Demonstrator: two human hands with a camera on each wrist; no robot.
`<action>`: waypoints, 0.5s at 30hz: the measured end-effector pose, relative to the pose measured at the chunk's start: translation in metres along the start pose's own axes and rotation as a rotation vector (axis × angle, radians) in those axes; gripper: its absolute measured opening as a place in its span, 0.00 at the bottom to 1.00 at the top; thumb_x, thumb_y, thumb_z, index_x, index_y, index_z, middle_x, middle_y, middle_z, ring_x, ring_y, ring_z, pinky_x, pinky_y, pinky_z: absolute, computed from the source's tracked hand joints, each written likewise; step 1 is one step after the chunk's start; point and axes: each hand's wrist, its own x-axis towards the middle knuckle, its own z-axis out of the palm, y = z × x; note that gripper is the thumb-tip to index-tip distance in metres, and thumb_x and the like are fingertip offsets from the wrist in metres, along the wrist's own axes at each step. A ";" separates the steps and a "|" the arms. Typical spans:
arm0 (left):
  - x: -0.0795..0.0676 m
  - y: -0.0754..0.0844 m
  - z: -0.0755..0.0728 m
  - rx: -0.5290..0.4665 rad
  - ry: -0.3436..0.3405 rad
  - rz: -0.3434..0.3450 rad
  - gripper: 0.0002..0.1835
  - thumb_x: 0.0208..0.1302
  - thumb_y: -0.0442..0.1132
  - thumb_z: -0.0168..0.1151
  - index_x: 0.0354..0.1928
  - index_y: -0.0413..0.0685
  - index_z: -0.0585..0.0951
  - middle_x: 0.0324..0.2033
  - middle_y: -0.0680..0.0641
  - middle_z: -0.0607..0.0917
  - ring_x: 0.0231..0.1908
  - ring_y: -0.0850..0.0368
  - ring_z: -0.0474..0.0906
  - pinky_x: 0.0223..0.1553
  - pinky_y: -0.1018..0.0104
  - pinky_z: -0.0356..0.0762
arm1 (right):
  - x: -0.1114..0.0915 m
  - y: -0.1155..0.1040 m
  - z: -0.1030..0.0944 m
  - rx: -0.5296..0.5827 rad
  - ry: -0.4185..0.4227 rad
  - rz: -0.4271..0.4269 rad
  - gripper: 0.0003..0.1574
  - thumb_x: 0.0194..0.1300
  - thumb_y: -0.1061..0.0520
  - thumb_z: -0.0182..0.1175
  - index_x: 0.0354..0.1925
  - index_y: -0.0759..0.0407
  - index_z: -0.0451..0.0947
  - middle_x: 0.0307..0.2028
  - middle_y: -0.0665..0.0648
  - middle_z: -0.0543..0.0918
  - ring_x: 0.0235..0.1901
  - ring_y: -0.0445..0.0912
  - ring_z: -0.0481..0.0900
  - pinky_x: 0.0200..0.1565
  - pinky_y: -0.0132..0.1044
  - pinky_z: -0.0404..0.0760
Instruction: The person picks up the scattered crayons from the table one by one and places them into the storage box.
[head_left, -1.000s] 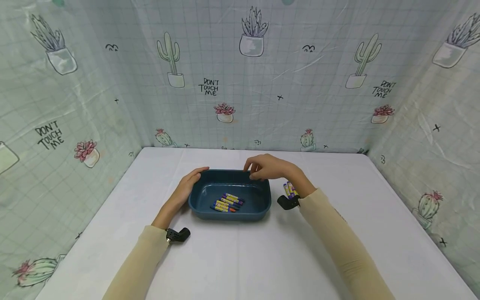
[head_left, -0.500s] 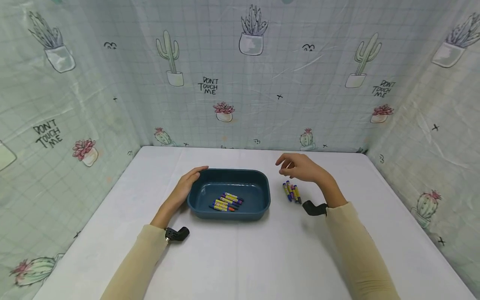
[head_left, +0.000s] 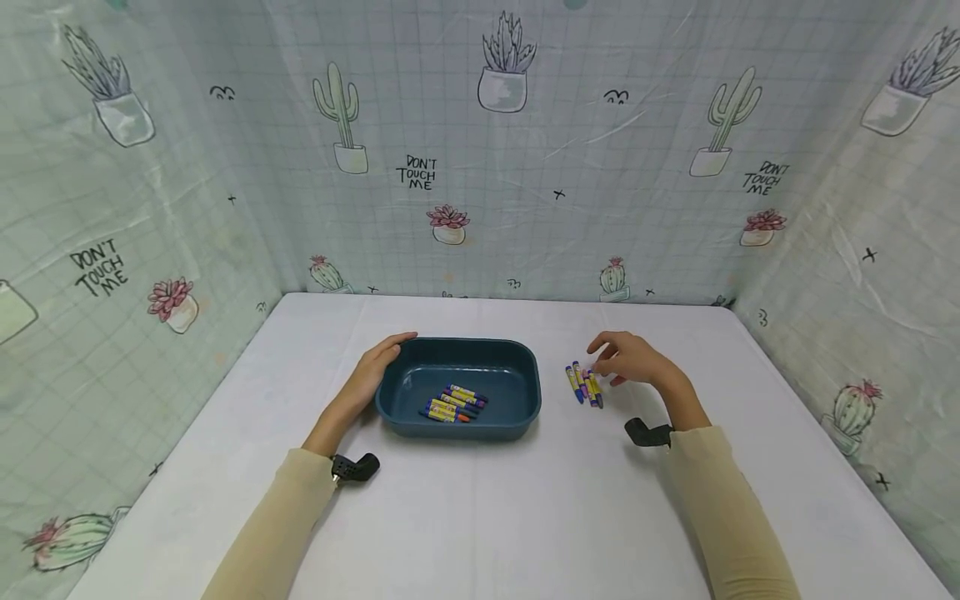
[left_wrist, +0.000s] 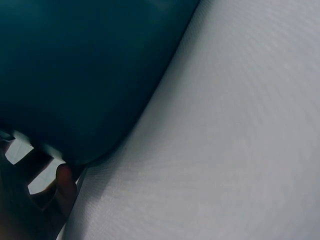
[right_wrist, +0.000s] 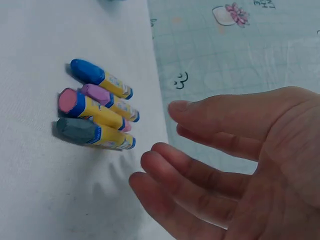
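Note:
In the head view my left hand [head_left: 377,367] rests against the left end of a dark teal plastic bin [head_left: 457,432], fingers stretched along its side. The left wrist view shows fingers [left_wrist: 65,185] touching the bin's wall [left_wrist: 90,90] near its corner. Several oil pastels [head_left: 453,404] with yellow-and-blue wrappers lie inside the bin. To its right, several more oil pastels [right_wrist: 112,132], with blue, purple, pink and dark grey ends, lie side by side on the white cloth. My right hand [head_left: 633,358] hovers just right of these, fingers loosely bent and apart, holding nothing.
A white cloth covers the table [head_left: 480,517]. A curtain [head_left: 570,150] with cactus prints closes off the back and both sides. Black wrist cameras [head_left: 648,433] are strapped to both wrists.
My right hand has moved right from above the bin's far right edge, then lowered beside the loose oil pastels, which are now in plain sight. My left hand has stayed at the bin.

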 end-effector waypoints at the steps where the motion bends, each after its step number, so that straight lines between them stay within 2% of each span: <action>1: 0.000 0.000 0.000 -0.002 0.001 -0.003 0.26 0.85 0.46 0.35 0.76 0.48 0.68 0.77 0.41 0.67 0.80 0.40 0.56 0.81 0.38 0.49 | 0.000 0.002 0.000 0.010 -0.019 0.011 0.26 0.71 0.59 0.62 0.63 0.68 0.73 0.50 0.69 0.84 0.45 0.55 0.86 0.43 0.45 0.91; 7: 0.000 0.000 0.000 -0.024 0.008 -0.014 0.25 0.86 0.47 0.36 0.76 0.51 0.69 0.77 0.43 0.67 0.80 0.42 0.56 0.81 0.40 0.49 | 0.002 0.008 0.002 0.055 -0.124 0.082 0.32 0.69 0.59 0.64 0.67 0.69 0.70 0.50 0.69 0.84 0.44 0.52 0.85 0.44 0.46 0.91; 15: 0.000 0.000 0.000 -0.009 0.003 -0.009 0.26 0.85 0.48 0.36 0.76 0.50 0.69 0.77 0.43 0.67 0.80 0.42 0.57 0.81 0.39 0.50 | 0.003 0.015 0.005 0.118 -0.164 0.096 0.37 0.66 0.62 0.65 0.69 0.74 0.66 0.48 0.68 0.83 0.43 0.50 0.84 0.45 0.46 0.91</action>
